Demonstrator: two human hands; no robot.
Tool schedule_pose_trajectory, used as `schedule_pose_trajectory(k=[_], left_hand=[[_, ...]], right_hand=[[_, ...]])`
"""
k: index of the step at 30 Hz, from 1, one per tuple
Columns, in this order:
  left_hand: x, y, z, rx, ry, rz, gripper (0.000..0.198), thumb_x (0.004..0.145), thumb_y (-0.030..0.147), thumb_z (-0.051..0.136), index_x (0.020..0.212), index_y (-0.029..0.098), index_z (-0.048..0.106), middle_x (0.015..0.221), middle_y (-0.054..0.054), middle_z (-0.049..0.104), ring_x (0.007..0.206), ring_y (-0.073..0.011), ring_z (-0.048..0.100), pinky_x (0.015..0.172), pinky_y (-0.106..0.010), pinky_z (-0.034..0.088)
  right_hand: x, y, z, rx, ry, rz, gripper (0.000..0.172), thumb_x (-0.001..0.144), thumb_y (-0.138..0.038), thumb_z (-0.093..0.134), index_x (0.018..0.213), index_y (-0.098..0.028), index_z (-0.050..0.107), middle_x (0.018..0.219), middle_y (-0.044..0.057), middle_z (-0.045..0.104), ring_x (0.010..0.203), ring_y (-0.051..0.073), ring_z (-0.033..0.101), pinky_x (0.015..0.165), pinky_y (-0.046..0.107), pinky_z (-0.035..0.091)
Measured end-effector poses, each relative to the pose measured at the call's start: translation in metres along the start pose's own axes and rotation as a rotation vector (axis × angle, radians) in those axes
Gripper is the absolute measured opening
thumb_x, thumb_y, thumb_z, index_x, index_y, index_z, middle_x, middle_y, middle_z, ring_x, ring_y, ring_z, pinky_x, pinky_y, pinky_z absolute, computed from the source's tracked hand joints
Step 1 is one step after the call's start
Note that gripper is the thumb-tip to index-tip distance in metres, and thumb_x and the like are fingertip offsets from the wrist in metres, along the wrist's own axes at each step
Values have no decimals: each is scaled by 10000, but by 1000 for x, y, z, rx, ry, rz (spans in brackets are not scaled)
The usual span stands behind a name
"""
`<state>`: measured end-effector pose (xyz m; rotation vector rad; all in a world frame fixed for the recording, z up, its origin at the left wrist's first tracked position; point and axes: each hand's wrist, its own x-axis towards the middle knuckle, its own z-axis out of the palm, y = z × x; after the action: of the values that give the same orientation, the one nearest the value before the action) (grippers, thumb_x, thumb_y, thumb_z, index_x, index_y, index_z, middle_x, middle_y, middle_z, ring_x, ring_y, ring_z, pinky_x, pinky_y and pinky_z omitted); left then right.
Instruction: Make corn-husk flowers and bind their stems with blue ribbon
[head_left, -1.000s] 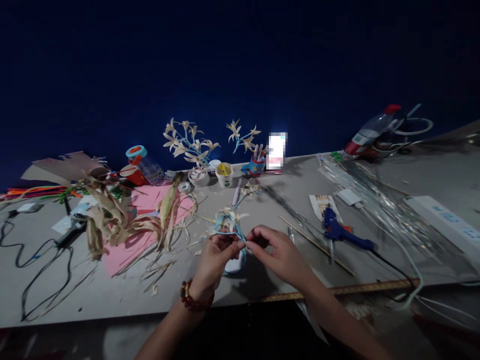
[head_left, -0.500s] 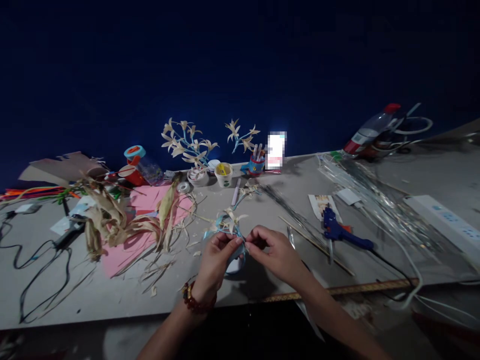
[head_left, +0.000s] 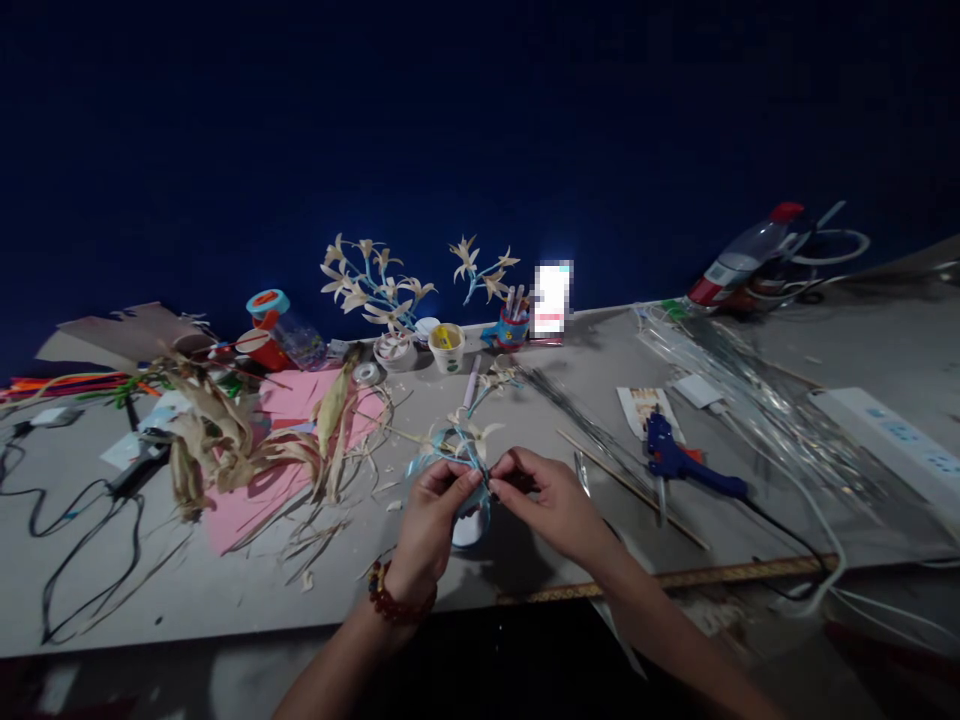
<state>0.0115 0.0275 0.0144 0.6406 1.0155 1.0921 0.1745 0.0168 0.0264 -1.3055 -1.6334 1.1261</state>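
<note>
Near the table's front, my left hand (head_left: 439, 510) pinches a blue-wrapped flower stem (head_left: 466, 453) between thumb and fingers. Right beside it, my right hand (head_left: 541, 495) has its thumb and forefinger pressed together at the same stem. Pale petals show above the fingertips. Blue ribbon loops around the stem, and a white and blue round object (head_left: 469, 530) lies just below the hands. The exact point of grip is small and dark.
Pink paper (head_left: 259, 510) and dried husks (head_left: 217, 440) lie left. Finished-looking flower branches (head_left: 371, 275) stand behind, by a paper cup (head_left: 448, 350). A blue glue gun (head_left: 679, 460), wires (head_left: 581, 405), a stick (head_left: 637, 492) and a power strip (head_left: 892, 435) lie right.
The flower between my hands has tilted and its petals have shifted slightly. Both hands stay close together, with only small finger movement.
</note>
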Motion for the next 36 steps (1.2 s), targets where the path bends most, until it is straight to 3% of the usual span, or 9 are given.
schedule_pose_trajectory(k=[9,16,20,26,36], left_hand=[[0,-3,0,13,-41,30,257,642,330,840,683,164,647,676,21,655,554,-89,571,575,-216,468],[0,-6,-2,33,0,78,214,645,298,836,678,166,670,695,9,665,631,-108,577,636,-226,458],[1,-8,-2,18,5,69,210,638,290,843,669,166,676,677,14,662,637,-104,567,649,-220,450],[0,-8,-2,-32,-42,27,241,630,306,851,645,158,661,640,15,653,596,-97,558,606,-215,446],[-3,-6,-2,-38,-43,22,264,613,302,862,654,147,652,621,25,642,542,-80,548,540,-192,435]], right_hand=[[-2,-7,-2,30,-33,20,108,907,-269,552,873,-206,632,809,10,721,731,161,659,617,231,466],[-6,-14,-1,-121,-3,-24,127,914,-277,552,870,-217,655,777,12,709,698,165,640,659,258,462],[-3,-7,0,-1,-15,33,117,901,-298,571,853,-204,622,726,-3,658,627,141,603,602,245,461],[3,-6,-7,276,-132,117,144,853,-312,632,799,-182,603,690,-10,663,549,109,559,564,234,455],[9,-6,-12,387,-224,156,248,814,-385,701,789,-145,644,686,11,687,535,90,550,541,214,448]])
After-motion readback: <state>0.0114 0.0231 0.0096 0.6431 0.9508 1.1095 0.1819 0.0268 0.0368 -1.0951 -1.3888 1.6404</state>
